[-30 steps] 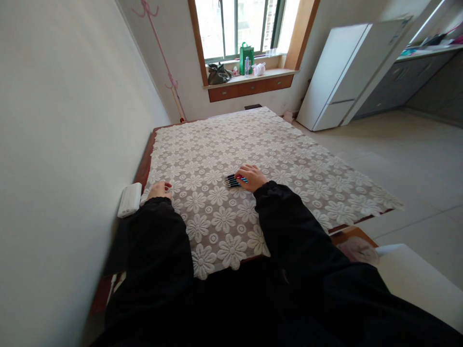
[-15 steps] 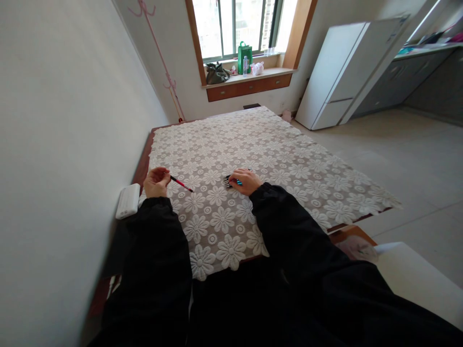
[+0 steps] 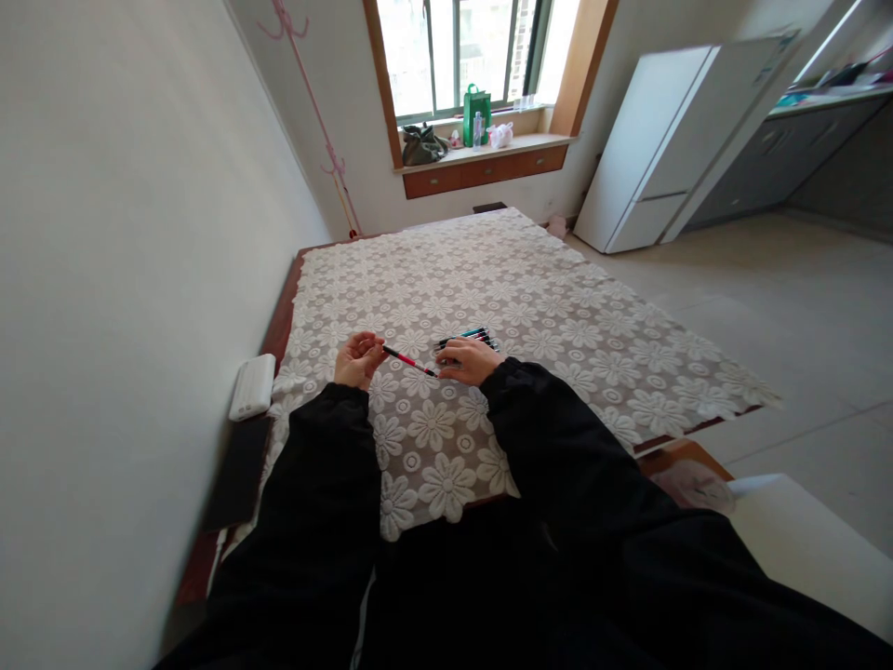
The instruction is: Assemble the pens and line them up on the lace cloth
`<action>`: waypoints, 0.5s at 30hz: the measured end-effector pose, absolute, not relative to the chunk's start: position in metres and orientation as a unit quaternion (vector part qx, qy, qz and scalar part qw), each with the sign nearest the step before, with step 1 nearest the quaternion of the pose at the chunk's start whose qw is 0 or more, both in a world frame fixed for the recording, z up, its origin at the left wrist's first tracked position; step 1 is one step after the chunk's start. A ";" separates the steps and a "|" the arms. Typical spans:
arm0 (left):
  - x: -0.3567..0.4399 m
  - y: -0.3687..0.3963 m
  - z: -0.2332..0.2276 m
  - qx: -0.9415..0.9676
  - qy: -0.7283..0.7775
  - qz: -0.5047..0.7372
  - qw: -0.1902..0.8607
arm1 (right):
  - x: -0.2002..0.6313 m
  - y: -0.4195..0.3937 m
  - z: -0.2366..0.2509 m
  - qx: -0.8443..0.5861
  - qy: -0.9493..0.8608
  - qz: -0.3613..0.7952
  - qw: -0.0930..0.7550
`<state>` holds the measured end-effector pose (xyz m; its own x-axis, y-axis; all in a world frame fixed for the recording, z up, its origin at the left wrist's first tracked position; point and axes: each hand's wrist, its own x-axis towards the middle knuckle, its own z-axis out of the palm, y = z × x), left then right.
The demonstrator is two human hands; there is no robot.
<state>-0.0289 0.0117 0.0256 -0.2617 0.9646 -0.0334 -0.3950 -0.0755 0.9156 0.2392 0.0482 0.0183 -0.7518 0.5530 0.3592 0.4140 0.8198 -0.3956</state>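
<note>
A slim red and black pen [image 3: 408, 360] slants over the lace tablecloth [image 3: 430, 423]. My left hand [image 3: 359, 359] pinches its upper left end between thumb and fingers. At the pen's lower tip, the fingertips of my right hand [image 3: 469, 360] are closed together and appear to grip it; the exact contact is small to see. Just behind my right hand lies a bunch of several pens [image 3: 474, 335], dark and blue-green, side by side on the cloth and partly covered by that hand.
A white box-like device [image 3: 252, 386] sits at the table's left edge by the wall, with a flat black object [image 3: 239, 473] nearer me. Beyond the table are a pink coat stand [image 3: 315, 102], a windowsill with a green bag [image 3: 476, 116], and a white fridge [image 3: 648, 140].
My left hand has carried the red and black pen rightward to my right hand. My right hand has drawn slightly nearer me, off the bunch of pens, which now shows more.
</note>
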 end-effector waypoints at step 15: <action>-0.025 0.014 0.022 0.159 0.459 0.660 0.573 | 0.228 0.041 0.010 -0.252 -0.815 0.449 0.266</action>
<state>-0.0255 0.0138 0.0215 -0.2918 0.9030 -0.3155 -0.6108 0.0779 0.7880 0.2278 0.0412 0.0096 -0.7308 0.6503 0.2073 0.1727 0.4699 -0.8657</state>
